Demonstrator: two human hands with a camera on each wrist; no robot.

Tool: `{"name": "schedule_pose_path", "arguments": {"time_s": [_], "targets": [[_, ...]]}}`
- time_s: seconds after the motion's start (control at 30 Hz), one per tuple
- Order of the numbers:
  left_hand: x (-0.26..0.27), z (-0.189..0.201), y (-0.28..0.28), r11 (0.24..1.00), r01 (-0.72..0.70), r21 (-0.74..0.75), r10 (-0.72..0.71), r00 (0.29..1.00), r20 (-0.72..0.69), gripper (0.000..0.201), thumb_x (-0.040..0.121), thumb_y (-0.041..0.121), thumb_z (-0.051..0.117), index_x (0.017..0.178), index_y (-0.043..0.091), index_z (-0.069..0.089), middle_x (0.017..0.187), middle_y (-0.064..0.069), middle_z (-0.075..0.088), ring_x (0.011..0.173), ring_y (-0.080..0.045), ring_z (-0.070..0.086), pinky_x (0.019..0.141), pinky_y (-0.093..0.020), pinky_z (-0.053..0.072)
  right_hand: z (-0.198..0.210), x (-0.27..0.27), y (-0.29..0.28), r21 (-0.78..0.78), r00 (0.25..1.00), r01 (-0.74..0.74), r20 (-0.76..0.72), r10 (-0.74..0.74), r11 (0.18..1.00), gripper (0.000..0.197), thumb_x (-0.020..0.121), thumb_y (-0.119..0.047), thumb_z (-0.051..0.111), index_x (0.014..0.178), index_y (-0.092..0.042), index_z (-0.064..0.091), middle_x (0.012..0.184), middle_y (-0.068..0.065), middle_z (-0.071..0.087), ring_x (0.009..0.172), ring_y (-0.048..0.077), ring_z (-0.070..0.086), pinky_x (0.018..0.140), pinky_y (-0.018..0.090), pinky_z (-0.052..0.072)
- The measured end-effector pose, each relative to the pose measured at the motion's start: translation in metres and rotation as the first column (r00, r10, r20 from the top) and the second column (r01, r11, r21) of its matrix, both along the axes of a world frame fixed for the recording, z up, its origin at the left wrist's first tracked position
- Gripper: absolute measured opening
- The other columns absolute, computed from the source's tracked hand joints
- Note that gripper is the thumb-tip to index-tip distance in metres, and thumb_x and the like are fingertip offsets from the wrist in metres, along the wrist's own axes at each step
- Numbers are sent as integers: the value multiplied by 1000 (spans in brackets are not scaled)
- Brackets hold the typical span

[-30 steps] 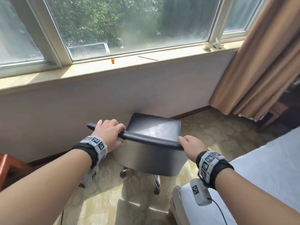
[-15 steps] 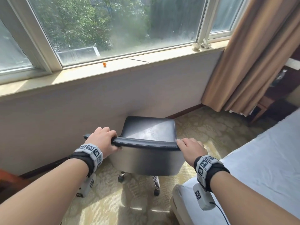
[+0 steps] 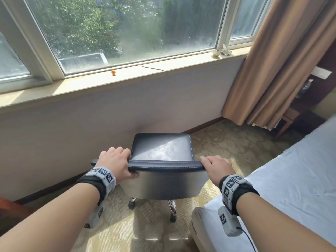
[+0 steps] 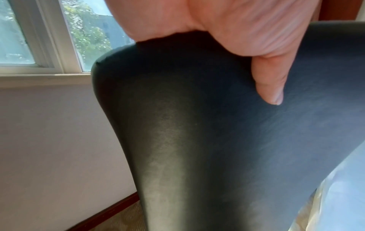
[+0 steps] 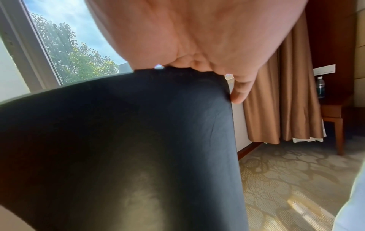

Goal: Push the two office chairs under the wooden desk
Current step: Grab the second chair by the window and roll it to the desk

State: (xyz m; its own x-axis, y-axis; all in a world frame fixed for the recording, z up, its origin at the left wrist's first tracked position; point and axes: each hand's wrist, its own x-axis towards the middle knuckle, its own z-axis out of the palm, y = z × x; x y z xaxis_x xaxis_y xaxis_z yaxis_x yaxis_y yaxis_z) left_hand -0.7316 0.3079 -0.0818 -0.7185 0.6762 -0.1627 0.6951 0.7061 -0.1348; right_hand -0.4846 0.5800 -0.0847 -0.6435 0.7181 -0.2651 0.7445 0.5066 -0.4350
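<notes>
A black leather office chair [image 3: 161, 148] on castors stands on the carpet facing the wall under the window. My left hand [image 3: 116, 160] grips the left end of its backrest top edge [image 3: 165, 165], fingers over the front and thumb [image 4: 270, 87] on the back. My right hand [image 3: 215, 165] grips the right end of the same edge. The wrist views show the dark backrest [image 4: 197, 140] [image 5: 118, 148] close up under each palm. A reddish wooden corner [image 3: 7, 208] shows at the far left edge; I cannot tell whether it is the desk. No second chair is in view.
A white bed [image 3: 272, 188] fills the right foreground, close to the chair. Brown curtains [image 3: 272, 60] hang at the right, with a wooden side table [image 5: 333, 115] and a water bottle [image 5: 320, 87] beyond. The windowsill [image 3: 91, 82] holds a small orange figure [image 3: 113, 72]. Patterned carpet [image 3: 227, 142] lies open to the right.
The view has swung slightly right and the chair now sits a little more to the right, squarer to the wall. Both hands keep their grip on the backrest.
</notes>
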Motion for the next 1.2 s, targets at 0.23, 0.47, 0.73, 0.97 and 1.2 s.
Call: {"name": "schedule_pose_path", "arguments": {"time_s": [0.23,0.47,0.73,0.97,1.2], "targets": [[1,6,5,1000,-30,-3,30,997,72,73,66,91,55,118,39,56,120,12,57,109,-17,61,90,-33,49,-8,-14,12,72,999,-37,40,35,997,60,93,-59,14,75,-27,60,90,-7,63,102,27,54,92,46,44],[18,5,21,997,-72,-27,73,997,9,66,72,91,45,111,40,61,98,15,71,96,-15,68,74,-30,47,-17,-16,45,119,988,-150,41,146,981,57,92,-54,14,65,-24,54,74,-4,61,91,32,55,87,43,40],[49,2,0,992,-123,-35,124,991,42,66,75,93,40,106,38,62,89,14,67,88,-16,66,70,-32,46,-3,-7,31,209,974,-217,-21,227,954,36,94,-28,13,64,-24,31,61,-5,45,70,19,46,89,40,38],[81,7,-42,981,-188,-44,190,980,50,74,75,95,37,117,39,63,93,14,70,89,-15,68,73,-33,50,5,-1,3,237,915,-401,69,397,885,38,105,-17,23,69,-24,32,65,-4,45,80,23,57,96,41,39],[138,7,-81,942,-333,-44,334,942,27,73,74,96,37,115,41,62,92,15,70,89,-14,68,78,-33,54,-2,6,-8,193,839,-540,41,543,819,57,105,-43,14,61,-24,43,61,-4,54,69,15,53,94,39,33]]}}
